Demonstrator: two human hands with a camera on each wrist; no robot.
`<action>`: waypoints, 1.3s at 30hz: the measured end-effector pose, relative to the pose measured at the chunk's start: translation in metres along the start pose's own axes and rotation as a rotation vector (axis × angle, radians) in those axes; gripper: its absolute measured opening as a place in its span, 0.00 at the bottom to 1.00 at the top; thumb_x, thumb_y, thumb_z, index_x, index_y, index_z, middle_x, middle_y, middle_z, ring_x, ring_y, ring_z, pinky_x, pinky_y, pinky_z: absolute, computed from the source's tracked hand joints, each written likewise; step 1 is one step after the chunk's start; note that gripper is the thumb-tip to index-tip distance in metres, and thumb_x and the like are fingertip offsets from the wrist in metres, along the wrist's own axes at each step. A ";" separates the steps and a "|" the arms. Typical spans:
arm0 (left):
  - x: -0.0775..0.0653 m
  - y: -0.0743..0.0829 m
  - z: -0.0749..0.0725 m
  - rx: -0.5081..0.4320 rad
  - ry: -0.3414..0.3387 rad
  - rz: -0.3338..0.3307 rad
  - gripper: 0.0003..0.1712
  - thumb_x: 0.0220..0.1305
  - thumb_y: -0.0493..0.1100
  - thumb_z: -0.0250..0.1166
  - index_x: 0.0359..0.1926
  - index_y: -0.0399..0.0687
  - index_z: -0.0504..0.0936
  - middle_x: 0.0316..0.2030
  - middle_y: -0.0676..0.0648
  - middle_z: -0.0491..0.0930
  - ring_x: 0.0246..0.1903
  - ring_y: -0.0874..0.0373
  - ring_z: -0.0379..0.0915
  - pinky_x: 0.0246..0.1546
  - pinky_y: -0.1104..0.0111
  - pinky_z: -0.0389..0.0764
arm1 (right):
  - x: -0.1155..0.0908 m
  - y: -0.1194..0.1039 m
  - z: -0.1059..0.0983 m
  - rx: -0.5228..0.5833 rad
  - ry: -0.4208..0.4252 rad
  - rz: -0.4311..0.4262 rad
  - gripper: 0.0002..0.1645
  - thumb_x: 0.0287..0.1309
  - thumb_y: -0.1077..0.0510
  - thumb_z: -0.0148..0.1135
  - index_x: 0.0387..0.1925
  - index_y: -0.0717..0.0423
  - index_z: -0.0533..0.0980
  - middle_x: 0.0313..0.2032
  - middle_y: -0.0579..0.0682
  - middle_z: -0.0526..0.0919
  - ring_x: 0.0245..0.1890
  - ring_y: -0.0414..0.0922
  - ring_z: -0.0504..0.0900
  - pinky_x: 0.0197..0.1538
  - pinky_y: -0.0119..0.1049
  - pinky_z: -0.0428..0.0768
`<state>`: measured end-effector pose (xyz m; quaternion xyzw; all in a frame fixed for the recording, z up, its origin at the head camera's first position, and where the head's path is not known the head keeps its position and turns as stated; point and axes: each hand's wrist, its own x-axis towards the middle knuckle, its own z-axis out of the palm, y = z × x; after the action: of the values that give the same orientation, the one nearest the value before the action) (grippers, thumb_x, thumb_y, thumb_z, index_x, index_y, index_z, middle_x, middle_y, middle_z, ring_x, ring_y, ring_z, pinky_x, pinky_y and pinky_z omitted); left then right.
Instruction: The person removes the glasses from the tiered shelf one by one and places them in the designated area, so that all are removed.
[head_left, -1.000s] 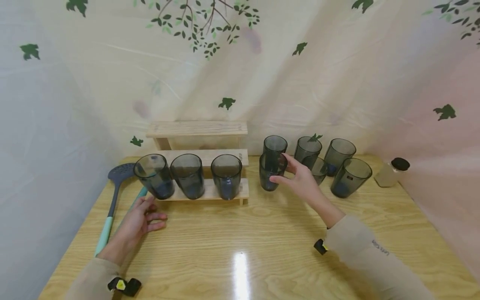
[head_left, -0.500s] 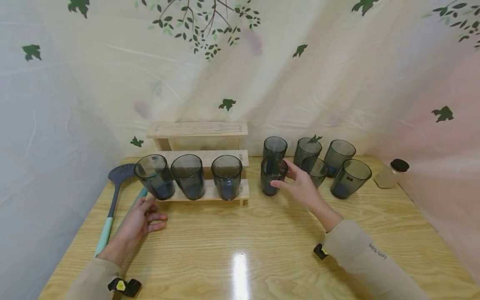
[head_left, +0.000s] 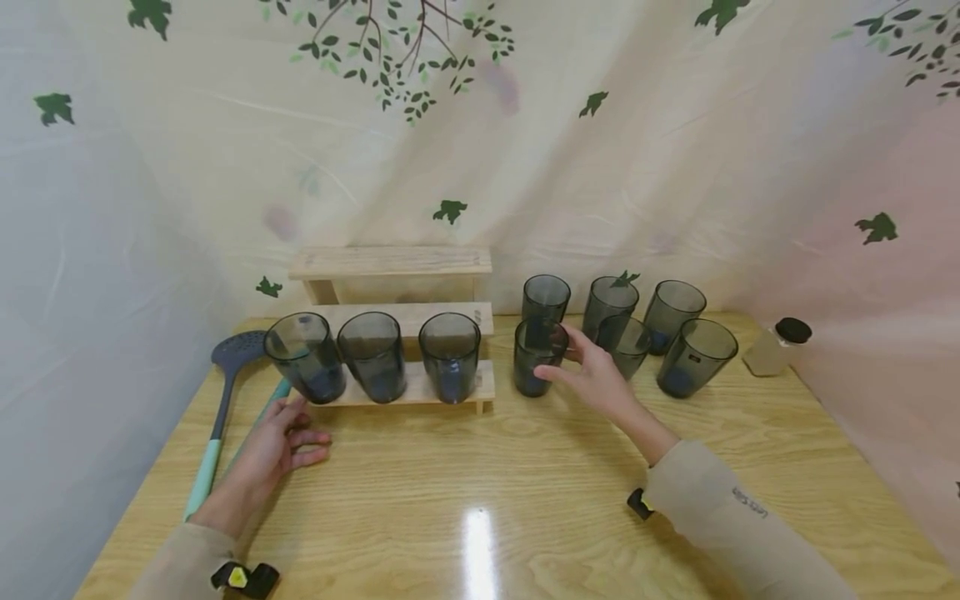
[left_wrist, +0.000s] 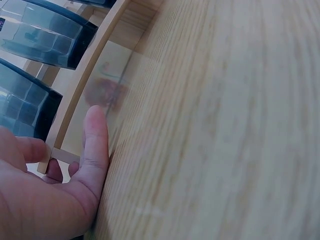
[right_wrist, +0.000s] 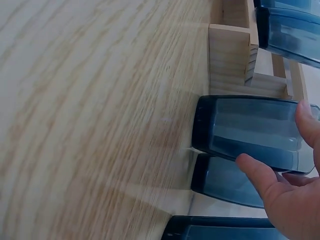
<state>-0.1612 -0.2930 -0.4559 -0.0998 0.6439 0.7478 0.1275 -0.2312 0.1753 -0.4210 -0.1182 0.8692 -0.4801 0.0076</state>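
Note:
A smoky grey glass tumbler (head_left: 532,379) stands low and upright at the right of the wooden step rack (head_left: 412,392). My right hand (head_left: 600,379) grips it between thumb and fingers. Its dark base (right_wrist: 202,122) is at tabletop level in the right wrist view; I cannot tell whether it bears on the wood. Near the rack's lower left corner, my left hand (head_left: 270,450) pinches the end of the bottom shelf (left_wrist: 65,115), one finger above and fingertips below. Three matching tumblers, including the middle tumbler (head_left: 372,367), stand along that shelf.
Several more tumblers, one the front right tumbler (head_left: 693,362), stand behind and beside my right hand. A black-lidded jar (head_left: 772,350) is at the far right. A slotted skimmer (head_left: 228,375) with a mint handle lies left of the rack. A patterned curtain (head_left: 450,150) hangs behind.
My right hand has lowered the held tumbler slightly and drawn it a little towards me. The left hand keeps its place at the rack. The whole view has shifted slightly.

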 end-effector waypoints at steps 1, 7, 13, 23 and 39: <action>0.000 0.000 0.000 -0.001 -0.001 0.000 0.19 0.82 0.57 0.44 0.49 0.45 0.55 0.41 0.48 0.64 0.38 0.55 0.83 0.42 0.59 0.88 | 0.000 0.001 0.000 0.003 0.001 -0.001 0.55 0.56 0.42 0.76 0.77 0.53 0.58 0.67 0.58 0.73 0.65 0.59 0.74 0.66 0.63 0.70; -0.001 0.001 0.001 -0.006 0.007 -0.005 0.19 0.83 0.56 0.43 0.49 0.44 0.54 0.41 0.48 0.64 0.37 0.55 0.83 0.41 0.60 0.88 | 0.000 0.003 0.002 0.017 0.007 -0.018 0.53 0.55 0.45 0.77 0.75 0.54 0.61 0.65 0.57 0.75 0.64 0.58 0.75 0.66 0.60 0.72; -0.001 0.001 0.003 -0.011 0.003 -0.008 0.20 0.82 0.57 0.43 0.49 0.44 0.54 0.41 0.48 0.64 0.37 0.55 0.83 0.41 0.60 0.88 | -0.003 0.003 0.003 0.001 0.026 -0.039 0.50 0.56 0.47 0.76 0.74 0.53 0.62 0.63 0.57 0.78 0.63 0.58 0.76 0.64 0.59 0.74; 0.001 0.001 0.003 -0.006 -0.005 -0.002 0.20 0.82 0.57 0.44 0.50 0.44 0.54 0.41 0.48 0.64 0.37 0.55 0.83 0.41 0.59 0.88 | -0.002 0.003 0.003 0.035 0.024 -0.049 0.50 0.57 0.48 0.76 0.75 0.52 0.61 0.65 0.58 0.75 0.63 0.59 0.76 0.64 0.60 0.74; 0.001 0.000 0.002 0.000 0.001 0.004 0.21 0.82 0.57 0.43 0.50 0.43 0.54 0.41 0.48 0.63 0.36 0.56 0.83 0.41 0.59 0.88 | -0.018 -0.071 0.016 -0.007 0.096 -0.356 0.62 0.57 0.45 0.77 0.81 0.41 0.46 0.78 0.42 0.54 0.76 0.44 0.54 0.74 0.52 0.62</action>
<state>-0.1617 -0.2913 -0.4561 -0.0986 0.6443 0.7479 0.1256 -0.1973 0.1294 -0.3722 -0.2472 0.8357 -0.4757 -0.1194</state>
